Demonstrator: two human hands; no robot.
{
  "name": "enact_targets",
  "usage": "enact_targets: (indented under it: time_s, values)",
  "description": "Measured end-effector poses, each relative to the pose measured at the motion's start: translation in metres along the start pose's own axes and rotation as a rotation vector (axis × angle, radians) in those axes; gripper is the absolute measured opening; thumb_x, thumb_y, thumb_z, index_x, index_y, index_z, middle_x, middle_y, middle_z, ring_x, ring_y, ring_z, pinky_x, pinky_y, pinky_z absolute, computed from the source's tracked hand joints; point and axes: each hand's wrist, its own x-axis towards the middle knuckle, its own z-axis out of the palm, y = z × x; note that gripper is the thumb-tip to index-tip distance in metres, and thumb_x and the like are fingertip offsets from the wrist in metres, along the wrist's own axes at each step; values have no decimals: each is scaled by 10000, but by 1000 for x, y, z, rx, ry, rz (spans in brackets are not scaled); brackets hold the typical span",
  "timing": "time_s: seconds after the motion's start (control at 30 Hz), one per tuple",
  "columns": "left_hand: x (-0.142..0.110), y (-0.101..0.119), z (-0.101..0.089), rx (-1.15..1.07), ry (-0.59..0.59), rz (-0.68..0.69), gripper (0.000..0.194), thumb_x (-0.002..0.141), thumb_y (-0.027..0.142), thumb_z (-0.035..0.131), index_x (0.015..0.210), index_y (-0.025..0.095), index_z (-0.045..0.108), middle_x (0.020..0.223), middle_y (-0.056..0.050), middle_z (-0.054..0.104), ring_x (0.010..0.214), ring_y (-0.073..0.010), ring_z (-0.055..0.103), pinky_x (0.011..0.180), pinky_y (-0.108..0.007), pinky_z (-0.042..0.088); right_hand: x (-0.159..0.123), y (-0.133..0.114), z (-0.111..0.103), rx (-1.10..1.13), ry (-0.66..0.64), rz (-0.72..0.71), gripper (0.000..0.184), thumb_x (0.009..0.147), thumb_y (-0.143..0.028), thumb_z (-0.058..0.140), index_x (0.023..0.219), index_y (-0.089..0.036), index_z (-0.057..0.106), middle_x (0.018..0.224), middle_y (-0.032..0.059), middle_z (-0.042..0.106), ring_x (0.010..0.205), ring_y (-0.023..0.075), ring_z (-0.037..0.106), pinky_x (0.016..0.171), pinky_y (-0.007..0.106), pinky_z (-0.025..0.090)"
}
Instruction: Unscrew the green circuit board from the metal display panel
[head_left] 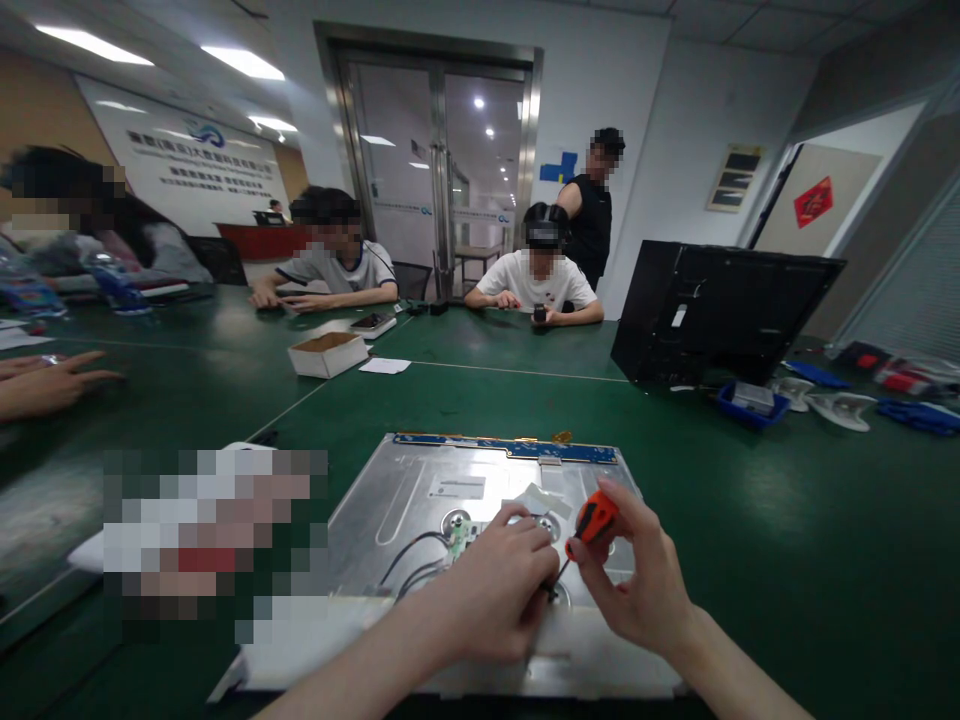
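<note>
The right hand (649, 575) pinches an orange-and-black screwdriver (598, 517) at the lower centre of the frame, the tool angled down toward a silver metal panel (360, 530) lying flat on a green surface (757, 560). The left hand (506, 570) curls over the panel beside a small green circuit board (462, 537), though with its underside hidden, whether it grasps anything cannot be told. A black display housing (727, 305) stands at right, and a seated person (540, 275) appears upper centre.
</note>
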Motion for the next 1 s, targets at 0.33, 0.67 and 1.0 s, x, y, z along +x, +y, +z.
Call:
enact_targets:
  time_s: [0.33, 0.67, 1.0]
  values:
    - [-1, -1, 0, -17, 2, 33, 198, 830, 126, 650, 1006, 215, 663, 1030, -73, 738, 990, -281, 684, 1113, -507, 421, 1, -1, -2, 24, -32, -18, 575, 1088, -238, 510, 1639, -246, 344, 855, 9, 734, 513, 142, 648, 454, 260, 564]
    - [-1, -1, 1, -12, 6, 24, 147, 835, 141, 653, 965, 209, 654, 1014, -77, 735, 974, -279, 684, 1106, -495, 424, 2, -2, -1, 11, 2, -7, 589, 1069, -196, 519, 1634, -244, 357, 813, -13, 705, 489, 134, 633, 438, 250, 559]
    - [0, 0, 0, -21, 3, 20, 155, 834, 147, 651, 975, 208, 672, 1015, -76, 739, 988, -286, 681, 1115, -505, 412, 5, -1, -3, 62, -36, -38, 532, 1081, -224, 536, 1589, -263, 380, 820, -4, 711, 522, 146, 626, 432, 242, 536]
